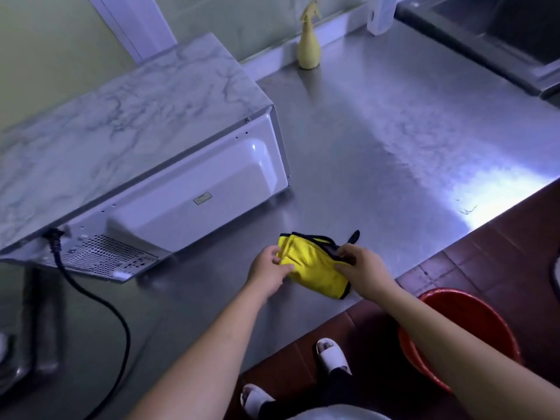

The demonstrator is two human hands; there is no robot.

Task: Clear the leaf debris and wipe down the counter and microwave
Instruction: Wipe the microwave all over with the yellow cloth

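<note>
A yellow cloth with black trim lies bunched on the steel counter near its front edge. My left hand pinches the cloth's left side. My right hand grips its black-trimmed right edge. The white microwave with a marble-patterned top stands to the left, its back panel turned toward me. A few small bits of leaf debris lie near the counter's front edge at the right.
A yellow spray bottle stands at the back wall. The microwave's black power cord trails over the counter at the left. A sink is at the far right. A red basin sits on the floor by my feet.
</note>
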